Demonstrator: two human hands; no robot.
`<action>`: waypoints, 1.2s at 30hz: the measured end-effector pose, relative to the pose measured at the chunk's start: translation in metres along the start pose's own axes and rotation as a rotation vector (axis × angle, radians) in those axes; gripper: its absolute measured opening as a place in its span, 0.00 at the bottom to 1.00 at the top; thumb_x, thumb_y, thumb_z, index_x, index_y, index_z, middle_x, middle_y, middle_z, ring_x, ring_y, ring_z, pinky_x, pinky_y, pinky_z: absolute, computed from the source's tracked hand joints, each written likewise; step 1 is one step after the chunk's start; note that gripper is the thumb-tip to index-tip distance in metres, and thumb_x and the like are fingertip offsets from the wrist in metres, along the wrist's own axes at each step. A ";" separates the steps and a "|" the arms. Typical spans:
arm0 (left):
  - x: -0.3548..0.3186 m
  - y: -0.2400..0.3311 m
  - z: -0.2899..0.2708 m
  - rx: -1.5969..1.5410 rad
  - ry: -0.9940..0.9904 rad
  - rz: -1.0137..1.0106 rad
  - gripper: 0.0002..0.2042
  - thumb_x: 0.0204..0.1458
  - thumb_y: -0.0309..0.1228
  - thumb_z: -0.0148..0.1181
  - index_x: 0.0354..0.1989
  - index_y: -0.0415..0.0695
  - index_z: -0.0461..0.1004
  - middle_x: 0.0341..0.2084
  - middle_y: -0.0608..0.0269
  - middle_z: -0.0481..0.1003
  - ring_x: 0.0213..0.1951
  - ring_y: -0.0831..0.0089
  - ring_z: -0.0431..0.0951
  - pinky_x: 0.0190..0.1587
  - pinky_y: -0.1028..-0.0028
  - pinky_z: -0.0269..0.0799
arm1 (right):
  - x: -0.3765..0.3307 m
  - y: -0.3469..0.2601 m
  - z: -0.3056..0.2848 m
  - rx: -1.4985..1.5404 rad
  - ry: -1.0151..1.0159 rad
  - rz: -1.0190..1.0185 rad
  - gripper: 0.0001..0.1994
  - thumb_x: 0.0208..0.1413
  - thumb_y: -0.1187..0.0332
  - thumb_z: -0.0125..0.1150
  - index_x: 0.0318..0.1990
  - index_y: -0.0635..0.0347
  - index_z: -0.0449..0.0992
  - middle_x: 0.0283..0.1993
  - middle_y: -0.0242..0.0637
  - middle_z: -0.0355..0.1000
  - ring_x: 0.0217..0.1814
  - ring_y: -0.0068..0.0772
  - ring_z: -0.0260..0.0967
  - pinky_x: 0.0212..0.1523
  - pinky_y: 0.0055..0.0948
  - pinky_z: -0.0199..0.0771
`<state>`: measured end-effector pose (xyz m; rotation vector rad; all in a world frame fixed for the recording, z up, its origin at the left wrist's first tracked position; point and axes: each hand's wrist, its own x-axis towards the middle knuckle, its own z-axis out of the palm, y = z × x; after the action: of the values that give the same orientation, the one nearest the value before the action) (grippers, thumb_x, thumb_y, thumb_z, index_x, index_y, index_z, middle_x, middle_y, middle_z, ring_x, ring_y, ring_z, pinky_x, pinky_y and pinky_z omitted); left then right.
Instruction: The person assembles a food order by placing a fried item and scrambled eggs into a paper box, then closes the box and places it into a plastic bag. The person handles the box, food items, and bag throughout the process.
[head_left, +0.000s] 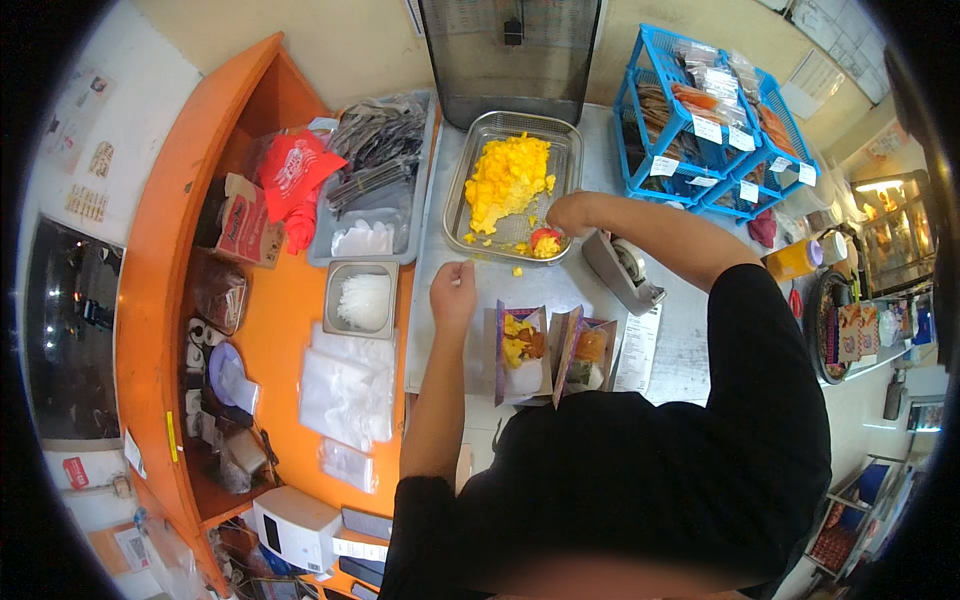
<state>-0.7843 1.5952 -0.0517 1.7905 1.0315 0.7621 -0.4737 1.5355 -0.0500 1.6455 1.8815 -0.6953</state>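
Observation:
My right hand (570, 213) reaches into the near right corner of a steel tray (570, 135) and grips a small red scoop (545, 240) loaded with yellow food. A heap of the same yellow pieces (505, 180) fills the middle of the tray. My left hand (453, 290) rests as a closed fist on the steel counter, just below the tray's near left corner. Nothing shows in that fist. Two open purple paper boxes (520, 352) (590, 350) stand side by side near my body, each holding some yellow and brown food.
A grey tape dispenser (622, 270) and a paper slip (637, 345) lie right of the boxes. Blue baskets of packets (700, 120) stand at the back right. On the orange counter to the left are a small steel pan (362, 297), clear bags (350, 385) and a grey tray of wrapped cutlery (375, 150).

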 end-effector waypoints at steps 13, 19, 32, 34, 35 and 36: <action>-0.169 0.071 0.025 0.143 -0.642 0.325 0.33 0.52 0.38 0.69 0.66 0.43 0.65 0.53 0.39 0.73 0.51 0.41 0.76 0.59 0.51 0.70 | -0.141 -0.046 -0.032 0.401 0.657 0.191 0.17 0.60 0.57 0.51 0.46 0.59 0.79 0.46 0.46 0.78 0.54 0.50 0.75 0.53 0.53 0.67; -0.158 0.022 0.012 -0.283 -0.824 -0.618 0.20 0.68 0.38 0.53 0.62 0.39 0.69 0.46 0.55 0.78 0.45 0.67 0.81 0.46 0.65 0.79 | -0.239 -0.102 0.048 0.818 0.370 0.171 0.18 0.56 0.59 0.61 0.49 0.61 0.80 0.46 0.50 0.78 0.51 0.50 0.76 0.50 0.44 0.74; -0.174 0.029 0.003 -0.672 -0.667 -0.800 0.23 0.70 0.42 0.49 0.67 0.41 0.62 0.57 0.54 0.73 0.55 0.58 0.78 0.54 0.53 0.77 | -0.162 -0.286 0.180 0.840 0.731 0.652 0.21 0.58 0.69 0.58 0.59 0.57 0.64 0.59 0.52 0.68 0.44 0.59 0.78 0.41 0.54 0.79; -0.176 0.021 0.004 -0.692 -0.665 -0.764 0.23 0.70 0.41 0.48 0.67 0.41 0.63 0.56 0.54 0.73 0.54 0.59 0.78 0.53 0.55 0.78 | -0.165 -0.288 0.178 0.814 0.831 0.670 0.14 0.59 0.73 0.53 0.53 0.59 0.68 0.51 0.52 0.72 0.43 0.58 0.77 0.40 0.52 0.80; -0.178 0.017 0.006 -0.694 -0.659 -0.731 0.22 0.70 0.41 0.48 0.67 0.40 0.63 0.55 0.54 0.74 0.54 0.60 0.79 0.53 0.56 0.78 | -0.167 -0.288 0.177 0.807 0.845 0.663 0.14 0.60 0.72 0.53 0.53 0.59 0.69 0.51 0.52 0.72 0.43 0.59 0.77 0.41 0.51 0.80; -0.178 0.012 0.006 -0.706 -0.666 -0.693 0.22 0.70 0.41 0.48 0.67 0.40 0.63 0.55 0.53 0.74 0.54 0.61 0.79 0.53 0.57 0.78 | -0.170 -0.287 0.175 0.798 0.860 0.658 0.13 0.60 0.71 0.53 0.53 0.60 0.70 0.51 0.52 0.72 0.43 0.59 0.77 0.41 0.50 0.80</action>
<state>-0.8575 1.4324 -0.0559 0.8637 0.7121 0.0404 -0.7293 1.2590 -0.0497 3.2657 1.3615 -0.4913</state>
